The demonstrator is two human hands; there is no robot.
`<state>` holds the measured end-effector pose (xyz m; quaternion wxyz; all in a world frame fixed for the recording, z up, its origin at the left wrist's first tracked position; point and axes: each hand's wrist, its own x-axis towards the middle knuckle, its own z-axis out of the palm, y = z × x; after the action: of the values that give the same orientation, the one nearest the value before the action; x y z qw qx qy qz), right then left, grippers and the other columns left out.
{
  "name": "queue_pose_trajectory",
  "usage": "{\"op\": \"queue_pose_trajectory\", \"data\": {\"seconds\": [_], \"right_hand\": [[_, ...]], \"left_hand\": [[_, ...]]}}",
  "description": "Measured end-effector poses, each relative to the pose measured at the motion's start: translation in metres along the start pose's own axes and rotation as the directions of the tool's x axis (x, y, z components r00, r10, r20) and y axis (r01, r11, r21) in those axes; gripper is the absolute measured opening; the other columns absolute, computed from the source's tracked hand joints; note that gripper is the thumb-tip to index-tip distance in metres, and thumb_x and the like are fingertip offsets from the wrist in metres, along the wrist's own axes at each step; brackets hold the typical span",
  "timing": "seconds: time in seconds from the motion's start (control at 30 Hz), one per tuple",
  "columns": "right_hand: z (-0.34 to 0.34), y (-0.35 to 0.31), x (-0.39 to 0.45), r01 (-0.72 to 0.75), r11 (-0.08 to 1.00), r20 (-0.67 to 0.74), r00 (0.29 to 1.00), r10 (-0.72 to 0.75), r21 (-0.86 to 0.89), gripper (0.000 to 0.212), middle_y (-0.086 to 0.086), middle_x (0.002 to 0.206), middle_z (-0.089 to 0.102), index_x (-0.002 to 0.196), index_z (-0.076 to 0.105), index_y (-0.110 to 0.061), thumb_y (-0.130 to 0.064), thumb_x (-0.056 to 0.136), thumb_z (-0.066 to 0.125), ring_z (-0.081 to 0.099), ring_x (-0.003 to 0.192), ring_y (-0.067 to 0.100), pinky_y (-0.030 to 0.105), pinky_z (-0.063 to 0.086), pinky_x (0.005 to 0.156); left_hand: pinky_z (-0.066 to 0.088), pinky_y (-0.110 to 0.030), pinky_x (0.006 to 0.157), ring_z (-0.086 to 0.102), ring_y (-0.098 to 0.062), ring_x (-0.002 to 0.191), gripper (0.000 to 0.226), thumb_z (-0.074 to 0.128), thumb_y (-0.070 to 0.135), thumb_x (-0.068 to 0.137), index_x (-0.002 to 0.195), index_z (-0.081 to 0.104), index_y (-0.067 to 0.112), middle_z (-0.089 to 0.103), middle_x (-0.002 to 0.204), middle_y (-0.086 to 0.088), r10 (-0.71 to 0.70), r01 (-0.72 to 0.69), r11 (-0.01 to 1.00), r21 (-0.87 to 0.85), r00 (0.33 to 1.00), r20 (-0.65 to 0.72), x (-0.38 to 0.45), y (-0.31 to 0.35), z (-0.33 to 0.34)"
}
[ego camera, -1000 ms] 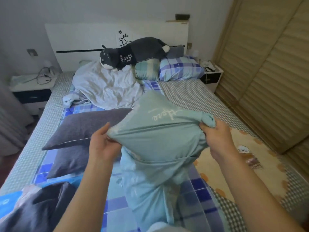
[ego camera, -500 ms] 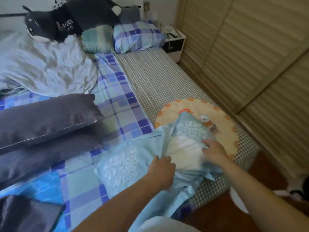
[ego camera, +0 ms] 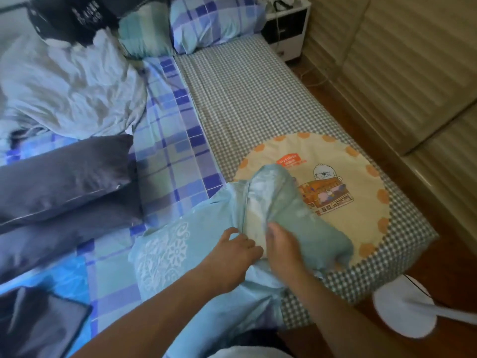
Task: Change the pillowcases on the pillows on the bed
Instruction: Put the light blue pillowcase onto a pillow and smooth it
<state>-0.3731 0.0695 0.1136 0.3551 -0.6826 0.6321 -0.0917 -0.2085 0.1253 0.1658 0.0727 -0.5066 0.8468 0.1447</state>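
Note:
A pillow in a light blue patterned pillowcase [ego camera: 165, 251] lies at the near right corner of the bed. Its opening faces away from me, and the white pillow [ego camera: 254, 218] shows in the gap. My left hand [ego camera: 232, 254] grips the left edge of the opening with curled fingers. My right hand [ego camera: 282, 244] holds the right flap of the pillowcase, its fingers hidden under the fabric. Two dark grey pillows [ego camera: 64, 174] are stacked to the left. A plaid pillow [ego camera: 214, 19] lies at the head of the bed.
A round cartoon mat [ego camera: 343, 156] lies under the pillow's far end on the checked sheet [ego camera: 247, 94]. A crumpled grey blanket [ego camera: 67, 81] and dark plush toy [ego camera: 67, 19] lie far left. A white fan base [ego camera: 402, 308] stands on the floor; the nightstand [ego camera: 286, 32] and wardrobe doors [ego camera: 418, 81] are right.
The pillow went from held up in front of me down onto the bed's right corner. My hands shifted to the pillowcase opening, and my view turned right and down.

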Motion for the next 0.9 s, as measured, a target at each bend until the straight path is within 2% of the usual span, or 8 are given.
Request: {"op": "queue_pose_trajectory", "data": {"seconds": [0.07,0.13,0.27,0.37,0.5,0.6,0.8,0.9], "right_hand": [[0.019,-0.007,-0.012,0.197,0.980,0.565,0.810,-0.156,-0.012,0.024,0.010,0.107,0.065,0.115,0.063,0.000,-0.004,0.101,0.044,0.061,0.102,0.020,0.026,0.044,0.086],[0.029,0.008,-0.009,0.090,0.986,0.659,0.735,-0.159,0.138,0.020,0.011,0.106,0.069,0.103,0.069,-0.003,-0.002,0.096,0.050,0.061,0.100,0.017,0.030,0.050,0.084],[0.023,0.015,0.013,-0.161,0.906,0.555,0.826,-0.093,0.391,0.021,0.009,0.102,0.069,0.112,0.067,-0.002,-0.003,0.095,0.055,0.060,0.096,0.017,0.023,0.048,0.078],[0.022,0.025,0.006,-0.154,0.912,0.517,0.853,-0.071,0.380,0.024,-0.001,0.105,0.071,0.117,0.069,-0.013,-0.012,0.094,0.061,0.063,0.103,0.014,0.030,0.048,0.087],[0.019,0.056,-0.001,-0.230,0.888,0.449,0.893,0.030,0.398,0.016,-0.005,0.105,0.073,0.106,0.071,-0.027,-0.021,0.095,0.062,0.067,0.104,0.015,0.029,0.053,0.092],[-0.002,0.067,-0.009,-0.259,0.895,0.428,0.900,0.086,0.364,0.014,-0.005,0.085,0.065,0.088,0.061,-0.024,-0.027,0.100,0.056,0.060,0.080,0.009,0.016,0.044,0.068],[-0.001,0.113,-0.032,-0.244,0.945,0.001,0.968,0.250,0.218,0.008,0.000,0.086,0.066,0.087,0.061,-0.017,-0.019,0.096,0.060,0.063,0.084,0.022,0.038,0.050,0.076],[0.013,0.103,-0.029,-0.178,0.979,0.088,0.982,0.169,0.099,0.019,-0.006,0.100,0.065,0.099,0.060,-0.024,-0.027,0.085,0.071,0.063,0.095,0.018,0.038,0.051,0.083]], "left_hand": [[0.041,-0.038,0.096,0.058,-0.016,0.088,0.030,0.058,0.008,0.077,0.094,0.056,0.031,0.061,0.091,0.010,0.087,-0.087,0.991,-0.104,0.996,-0.011,0.001,-0.007,-0.011],[0.045,-0.035,0.081,0.058,-0.018,0.082,0.021,0.064,0.012,0.077,0.088,0.060,0.029,0.062,0.088,0.008,0.215,-0.210,0.958,-0.198,0.977,0.001,-0.006,0.002,-0.012],[0.041,-0.034,0.081,0.055,-0.023,0.084,0.009,0.067,0.013,0.077,0.083,0.064,0.019,0.063,0.084,0.001,0.348,-0.353,0.877,-0.327,0.934,-0.074,0.003,0.039,-0.010],[0.043,-0.032,0.087,0.061,-0.019,0.091,0.010,0.066,0.021,0.081,0.091,0.068,0.023,0.069,0.093,0.005,0.263,-0.244,0.908,-0.340,0.965,0.008,0.039,0.025,-0.018],[0.033,-0.042,0.100,0.065,-0.023,0.095,0.031,0.040,0.050,0.099,0.111,0.059,0.028,0.071,0.106,0.004,0.035,-0.057,0.998,0.039,0.905,0.425,0.081,-0.015,-0.022],[0.035,-0.042,0.099,0.067,-0.030,0.092,0.026,0.049,0.024,0.096,0.121,0.051,0.019,0.069,0.108,-0.004,-0.054,-0.053,0.951,0.305,0.941,0.333,0.111,-0.052,-0.016],[0.045,-0.038,0.069,0.066,-0.031,0.096,0.061,0.057,0.018,0.097,0.150,0.027,0.023,0.047,0.135,-0.006,-0.073,-0.093,0.908,0.408,0.924,0.375,0.178,-0.074,-0.018],[0.042,-0.038,0.065,0.067,-0.032,0.088,0.061,0.053,0.018,0.099,0.152,0.025,0.025,0.044,0.140,-0.006,0.007,-0.201,0.880,0.430,0.911,0.412,0.195,-0.075,-0.007]]}}
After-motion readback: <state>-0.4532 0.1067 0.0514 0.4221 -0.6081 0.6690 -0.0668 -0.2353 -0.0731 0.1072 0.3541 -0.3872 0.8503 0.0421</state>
